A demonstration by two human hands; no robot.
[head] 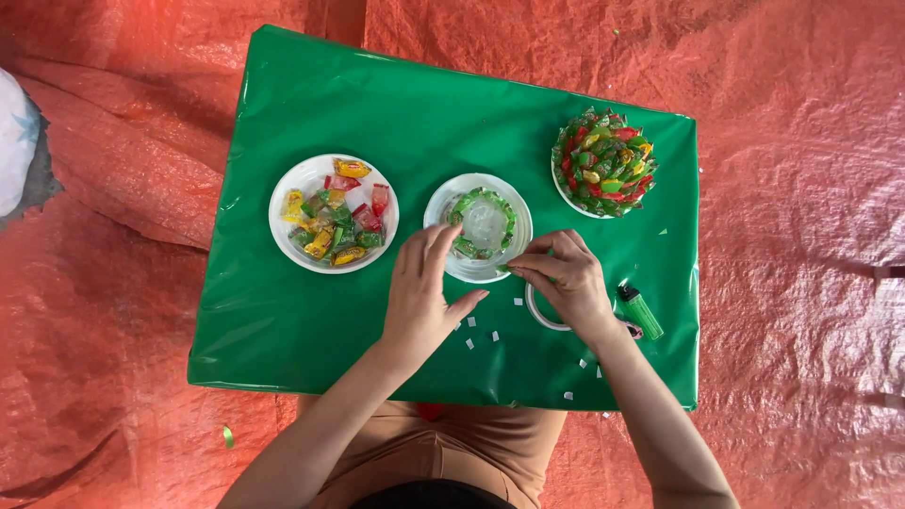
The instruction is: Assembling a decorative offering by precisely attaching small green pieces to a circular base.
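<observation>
A small white plate (pixel 438 212) sits mid-table with a ring of green wrapped candies (pixel 464 203) stuck round its rim. My left hand (pixel 421 292) rests at the plate's near-left edge, fingers touching the rim. My right hand (pixel 566 278) pinches a small green candy piece at the plate's near-right rim. A roll of clear tape (pixel 539 316) lies partly under my right hand. The table is covered in shiny green paper (pixel 311 320).
A white plate (pixel 287 184) at left holds several red, yellow and green wrapped candies. At back right stands a finished candy rosette (pixel 603 162). A green lighter (pixel 641 311) lies right of my hand. Small white paper bits (pixel 469 344) dot the near edge. Orange tarp (pixel 801 283) surrounds the table.
</observation>
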